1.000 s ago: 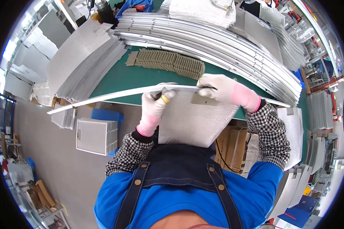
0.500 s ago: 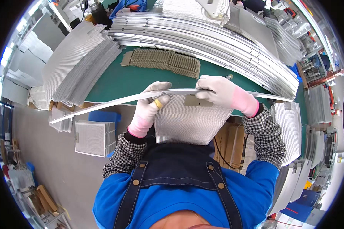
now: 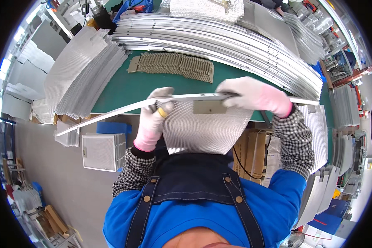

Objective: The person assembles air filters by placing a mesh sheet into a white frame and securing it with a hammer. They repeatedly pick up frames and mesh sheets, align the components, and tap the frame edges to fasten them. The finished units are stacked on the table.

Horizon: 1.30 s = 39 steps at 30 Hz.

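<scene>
Left hand and right hand pinch the metal strip — keep the mesh panel between them square.

A grey floor is seen left of the desk, whose top is covered in green. The room's left edge is lit by bright, bluish-white light, beside which large pale panels are stood. Low metal shelving is set at lower left, with brown boards propped on it. The right side is crowded with racks, and a round fan is placed at lower right.
</scene>
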Motion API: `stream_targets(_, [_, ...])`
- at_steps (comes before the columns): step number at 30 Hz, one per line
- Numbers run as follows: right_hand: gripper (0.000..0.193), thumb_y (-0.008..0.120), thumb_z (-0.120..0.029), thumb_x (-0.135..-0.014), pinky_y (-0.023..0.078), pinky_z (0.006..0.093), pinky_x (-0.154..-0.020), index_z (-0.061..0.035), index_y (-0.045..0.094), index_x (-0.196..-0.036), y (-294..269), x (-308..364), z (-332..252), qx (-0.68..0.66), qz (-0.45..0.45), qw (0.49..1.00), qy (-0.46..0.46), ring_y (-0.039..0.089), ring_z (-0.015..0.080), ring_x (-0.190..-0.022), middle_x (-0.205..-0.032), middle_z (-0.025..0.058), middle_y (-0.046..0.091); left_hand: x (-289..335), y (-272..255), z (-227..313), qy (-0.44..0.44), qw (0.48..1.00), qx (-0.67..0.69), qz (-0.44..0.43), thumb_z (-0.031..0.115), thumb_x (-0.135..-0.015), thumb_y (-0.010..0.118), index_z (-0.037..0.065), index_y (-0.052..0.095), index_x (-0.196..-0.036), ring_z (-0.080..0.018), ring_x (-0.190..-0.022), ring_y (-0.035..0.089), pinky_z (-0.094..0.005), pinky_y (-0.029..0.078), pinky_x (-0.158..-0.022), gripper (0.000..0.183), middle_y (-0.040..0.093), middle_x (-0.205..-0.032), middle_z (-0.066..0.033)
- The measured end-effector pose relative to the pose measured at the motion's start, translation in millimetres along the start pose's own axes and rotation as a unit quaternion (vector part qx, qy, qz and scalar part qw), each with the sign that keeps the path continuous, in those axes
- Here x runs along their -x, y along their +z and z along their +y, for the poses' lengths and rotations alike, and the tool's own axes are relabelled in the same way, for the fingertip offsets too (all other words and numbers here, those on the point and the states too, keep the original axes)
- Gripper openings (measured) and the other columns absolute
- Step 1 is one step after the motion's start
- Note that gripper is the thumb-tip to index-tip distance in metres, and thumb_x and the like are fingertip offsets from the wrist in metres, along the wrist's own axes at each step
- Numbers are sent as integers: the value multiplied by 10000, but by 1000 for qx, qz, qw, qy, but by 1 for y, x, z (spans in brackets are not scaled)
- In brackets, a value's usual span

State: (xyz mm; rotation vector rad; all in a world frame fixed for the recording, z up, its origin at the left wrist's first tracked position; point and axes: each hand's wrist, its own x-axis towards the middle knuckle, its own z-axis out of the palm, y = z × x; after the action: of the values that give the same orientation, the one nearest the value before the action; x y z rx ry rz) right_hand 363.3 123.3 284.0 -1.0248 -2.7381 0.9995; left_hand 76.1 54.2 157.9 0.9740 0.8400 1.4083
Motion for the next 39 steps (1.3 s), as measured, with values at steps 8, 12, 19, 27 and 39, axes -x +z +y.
stream_targets(8, [264,686,-248,-915,458,310,-657,-5,668,-1018,-18,65,24,-72,8,979,188,545,131,-708,-734,58,568,-5,-15,-18,24,997,67,-9,143,-815,842,37,605,-1249,-135,-1034,558,-281,438,-940,505,591,-1087,-19])
stream_targets(12, [252,677,-235,-922,466,324,-651,2,671,-1008,-19,75,32,-92,-35,972,213,547,117,-719,-742,49,590,-3,-8,-17,24,996,85,-29,84,-826,815,47,600,-1228,-131,-1015,558,-281,442,-927,458,587,-1080,-15])
stream_targets(19, [224,694,-236,-900,523,399,-701,-30,632,-964,7,61,21,2,42,982,186,653,316,-737,-814,156,637,-5,-10,-20,59,996,72,-4,82,-842,797,37,575,-1272,-115,-1028,541,-269,424,-940,486,576,-1089,-19])
stream_targets(27, [268,719,-294,-884,534,438,-705,-66,612,-974,17,62,35,137,89,978,131,680,367,-816,-857,159,672,18,-37,76,6,852,-501,-152,28,-827,754,17,671,-1206,-184,-993,674,-351,515,-886,388,709,-1113,-119])
stream_targets(39, [170,702,-158,-891,406,273,-600,-39,584,-921,7,-6,14,-135,32,988,68,484,62,-673,-710,-16,494,-12,-37,85,144,781,-601,-93,192,-862,764,39,666,-853,-225,-556,607,-333,478,-559,181,603,-642,-104])
